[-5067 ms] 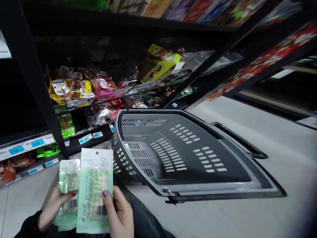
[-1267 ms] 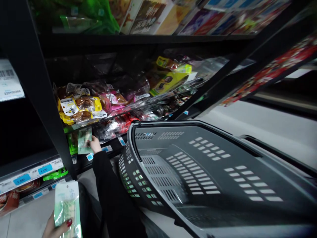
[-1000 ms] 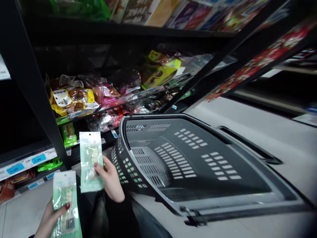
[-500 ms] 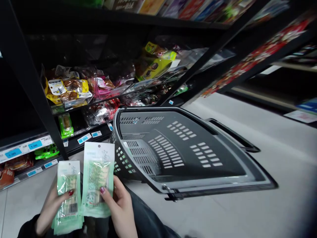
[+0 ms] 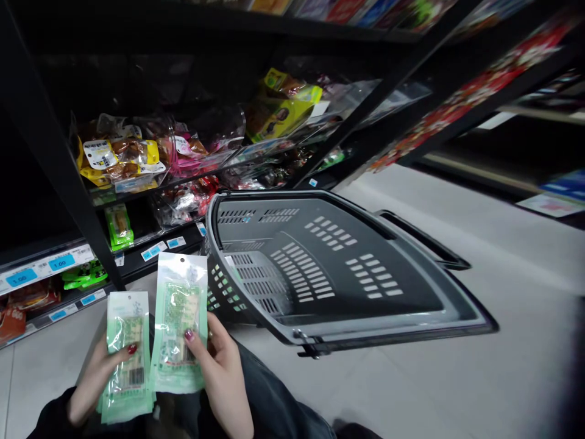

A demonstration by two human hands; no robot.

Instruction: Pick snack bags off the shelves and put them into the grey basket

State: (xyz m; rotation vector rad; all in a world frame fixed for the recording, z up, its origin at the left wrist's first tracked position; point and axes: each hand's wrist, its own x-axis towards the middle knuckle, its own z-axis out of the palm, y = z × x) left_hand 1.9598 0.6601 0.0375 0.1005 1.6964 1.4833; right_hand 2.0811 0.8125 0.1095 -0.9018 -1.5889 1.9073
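Note:
My left hand (image 5: 98, 378) grips a small stack of pale green snack packets (image 5: 125, 360), its thumb laid across the front one. A similar green-and-white snack packet (image 5: 180, 323) is in my right hand (image 5: 223, 366), pinched along its right edge with the thumb on the front. Both packets are upright, side by side, their lower edges close together; each has a hang hole at the top. Fingers behind the packets are hidden. Just right of my right hand is a grey plastic shopping basket (image 5: 320, 268) with slotted walls, its opening facing me.
Dark shelves (image 5: 256, 24) with bagged snacks stand ahead. Yellow snack bags (image 5: 119, 158) and a green packet (image 5: 119, 227) lie there. Price tags (image 5: 61, 262) line the lower edges. A black basket handle (image 5: 425, 241) juts out to the right over the pale floor (image 5: 388, 390).
The view has shifted slightly, so the basket and shelves sit a little higher and further left. The right packet is raised slightly and tilted; both hands keep their hold.

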